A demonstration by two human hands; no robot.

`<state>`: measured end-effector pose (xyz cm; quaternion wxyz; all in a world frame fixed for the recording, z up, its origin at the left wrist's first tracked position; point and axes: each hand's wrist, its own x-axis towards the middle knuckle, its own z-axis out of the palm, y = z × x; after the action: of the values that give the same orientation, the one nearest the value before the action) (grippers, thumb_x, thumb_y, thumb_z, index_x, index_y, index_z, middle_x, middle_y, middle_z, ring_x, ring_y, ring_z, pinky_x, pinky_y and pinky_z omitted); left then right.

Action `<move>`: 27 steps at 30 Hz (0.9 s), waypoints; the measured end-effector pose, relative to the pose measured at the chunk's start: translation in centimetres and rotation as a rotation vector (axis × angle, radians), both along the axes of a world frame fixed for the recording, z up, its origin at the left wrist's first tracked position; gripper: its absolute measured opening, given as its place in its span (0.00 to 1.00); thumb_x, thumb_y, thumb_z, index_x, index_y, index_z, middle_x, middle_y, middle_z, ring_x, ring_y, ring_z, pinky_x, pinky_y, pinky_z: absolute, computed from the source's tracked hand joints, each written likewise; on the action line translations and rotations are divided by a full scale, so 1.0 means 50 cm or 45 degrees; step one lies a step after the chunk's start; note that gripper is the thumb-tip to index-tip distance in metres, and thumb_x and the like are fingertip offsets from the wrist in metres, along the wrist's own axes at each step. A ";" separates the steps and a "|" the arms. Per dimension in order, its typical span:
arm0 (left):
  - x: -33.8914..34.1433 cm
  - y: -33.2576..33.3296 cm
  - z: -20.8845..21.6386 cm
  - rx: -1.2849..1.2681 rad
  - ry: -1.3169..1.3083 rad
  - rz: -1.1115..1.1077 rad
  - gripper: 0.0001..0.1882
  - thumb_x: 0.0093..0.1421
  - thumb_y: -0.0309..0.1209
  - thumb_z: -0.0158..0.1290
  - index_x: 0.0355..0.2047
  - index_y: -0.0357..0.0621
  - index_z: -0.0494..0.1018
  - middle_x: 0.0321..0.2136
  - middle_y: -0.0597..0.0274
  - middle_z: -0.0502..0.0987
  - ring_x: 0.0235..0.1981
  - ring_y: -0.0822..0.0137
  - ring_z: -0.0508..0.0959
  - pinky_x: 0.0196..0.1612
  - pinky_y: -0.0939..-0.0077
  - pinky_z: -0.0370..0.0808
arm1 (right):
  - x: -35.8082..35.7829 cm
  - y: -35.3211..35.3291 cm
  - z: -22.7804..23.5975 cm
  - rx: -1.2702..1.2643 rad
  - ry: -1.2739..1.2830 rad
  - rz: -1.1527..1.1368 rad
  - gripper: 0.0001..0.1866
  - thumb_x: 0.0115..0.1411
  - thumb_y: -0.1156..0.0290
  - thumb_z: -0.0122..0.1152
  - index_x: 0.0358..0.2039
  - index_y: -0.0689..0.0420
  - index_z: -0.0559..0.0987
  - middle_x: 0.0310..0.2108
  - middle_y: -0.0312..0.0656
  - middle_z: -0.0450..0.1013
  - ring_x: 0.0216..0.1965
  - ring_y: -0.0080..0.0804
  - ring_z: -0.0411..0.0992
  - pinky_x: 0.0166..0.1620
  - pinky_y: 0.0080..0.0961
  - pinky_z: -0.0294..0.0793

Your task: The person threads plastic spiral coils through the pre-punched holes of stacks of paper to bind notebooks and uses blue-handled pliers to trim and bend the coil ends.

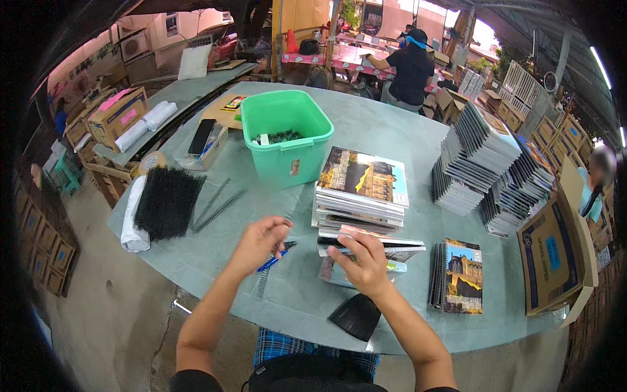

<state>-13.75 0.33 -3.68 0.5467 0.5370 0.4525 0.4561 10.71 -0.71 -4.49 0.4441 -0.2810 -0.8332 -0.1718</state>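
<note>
My right hand (367, 264) grips the near end of a notebook (405, 249), thumb and fingers around its edge. The notebook is tilted and lies over other booklets (336, 273). My left hand (261, 243) hovers to its left, fingertips pinched together; what they hold, if anything, is too small to make out. Just below these fingers is a blue-handled cutting tool (269, 264) with dark jaws; whether the hand touches it I cannot tell. A thin spiral coil (262, 286) lies under the tool. Beyond my right hand rises a stack of picture-covered notebooks (362, 179).
A green bin (287, 163) with black bits stands behind. Left are a pile of black coils (166, 204), loose coils (219, 208) and a phone (202, 136). Right are bound notebooks (462, 274), tall stacks (473, 157) and a carton (552, 258). A black object (356, 317) lies near the edge.
</note>
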 end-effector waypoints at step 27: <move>0.079 -0.016 0.014 0.759 0.679 0.261 0.09 0.56 0.30 0.55 0.34 0.36 0.75 0.25 0.58 0.77 0.24 0.71 0.76 0.28 0.79 0.71 | -0.090 0.057 0.026 -0.500 0.060 -0.330 0.12 0.40 0.63 0.67 0.25 0.52 0.76 0.21 0.35 0.72 0.26 0.32 0.71 0.31 0.31 0.64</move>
<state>-9.78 -0.48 -3.00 0.1824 0.7235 0.4775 0.4640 6.20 2.16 -3.20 0.3746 -0.4707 -0.7969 -0.0553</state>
